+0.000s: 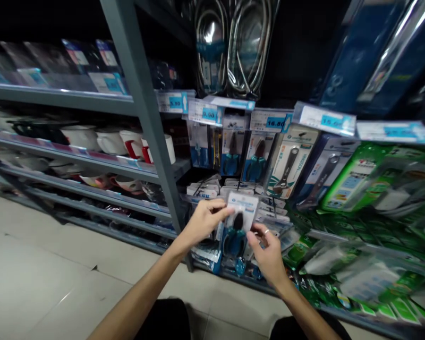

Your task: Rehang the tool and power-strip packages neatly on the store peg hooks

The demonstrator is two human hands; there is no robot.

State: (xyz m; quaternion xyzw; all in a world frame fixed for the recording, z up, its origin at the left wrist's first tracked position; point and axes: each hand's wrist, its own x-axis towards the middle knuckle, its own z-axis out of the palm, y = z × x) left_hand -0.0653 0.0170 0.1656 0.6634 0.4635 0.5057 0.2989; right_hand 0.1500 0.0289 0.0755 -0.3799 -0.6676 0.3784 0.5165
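Observation:
A carded pack of pliers (234, 238), with dark jaws and teal handles, is held up in front of the lower shelf rack. My left hand (208, 217) pinches the card's upper left edge between thumb and fingers. At the card's right edge is my right hand (267, 250), a ring on one finger, its thumb and fingers closed about that side. Right behind the pack, several white hanging cards (233, 184) stick out in rows. Just above hang other carded pliers (257, 160) and a carded adjustable wrench (288, 165).
Price tags (271, 122) line the rail above. Coiled metal hoses (250, 47) hang at the top. Green packs (354, 179) fill the right side. A grey shelf post (141, 94) stands left of my hands, beside shelves of mugs (127, 144). Pale floor tiles (56, 255) lie below.

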